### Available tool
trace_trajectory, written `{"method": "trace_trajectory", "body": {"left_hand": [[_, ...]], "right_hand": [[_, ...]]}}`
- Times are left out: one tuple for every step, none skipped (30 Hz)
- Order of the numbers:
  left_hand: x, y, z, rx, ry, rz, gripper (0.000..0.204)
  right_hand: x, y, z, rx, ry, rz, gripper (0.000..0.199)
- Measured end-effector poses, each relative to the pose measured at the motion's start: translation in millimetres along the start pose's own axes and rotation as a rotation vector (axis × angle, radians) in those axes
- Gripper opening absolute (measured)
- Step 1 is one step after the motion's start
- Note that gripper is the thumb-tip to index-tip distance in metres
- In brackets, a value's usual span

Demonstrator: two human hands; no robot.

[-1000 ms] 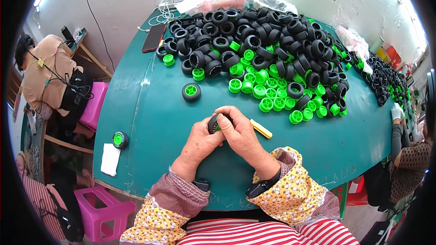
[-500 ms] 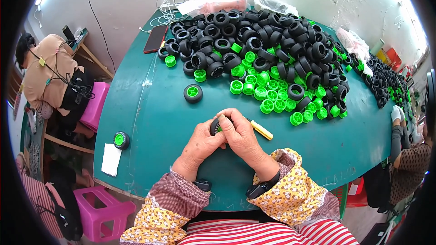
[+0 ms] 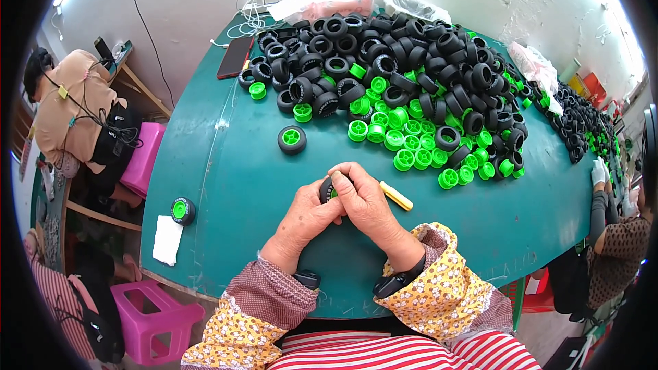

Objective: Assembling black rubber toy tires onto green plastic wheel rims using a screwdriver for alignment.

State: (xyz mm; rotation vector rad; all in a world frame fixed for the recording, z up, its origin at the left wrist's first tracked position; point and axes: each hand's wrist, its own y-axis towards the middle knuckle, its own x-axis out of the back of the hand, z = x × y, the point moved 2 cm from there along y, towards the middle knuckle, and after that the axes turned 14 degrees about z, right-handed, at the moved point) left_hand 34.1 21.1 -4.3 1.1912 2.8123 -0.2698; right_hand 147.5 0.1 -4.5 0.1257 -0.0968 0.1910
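Note:
Both hands close round one small toy wheel, a black tire with a bit of green rim showing. My left hand grips its left side. My right hand wraps the other side, thumb pressed on the top; the fingers hide most of the wheel. Just right of my right hand lies a yellow-handled tool, its tip hidden behind that hand. Beyond my hands an assembled wheel rests on the green table. Another assembled wheel sits near the left edge by a white folded cloth.
A big heap of black tires and green rims covers the table's far side. A phone and white cables lie at the back left. Co-workers sit left and right; a gloved hand reaches in at right. A pink stool stands lower left.
Hardly anything differs. My hands stay closed on the wheel, with only a slight shift of the right fingers and thumb.

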Motion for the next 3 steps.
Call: {"method": "trace_trajectory", "body": {"left_hand": [[0.8, 0.4, 1.6, 0.001, 0.0, 0.004, 0.026], [1.3, 0.5, 2.6, 0.001, 0.0, 0.007, 0.026], [1.4, 0.7, 2.2, 0.008, 0.006, 0.006, 0.028]], "right_hand": [[-0.1, 0.0, 0.1, -0.001, -0.004, 0.0, 0.02], [-0.2, -0.1, 0.3, -0.002, -0.009, 0.001, 0.02], [0.0, -0.3, 0.3, -0.003, -0.009, 0.0, 0.02]]}}
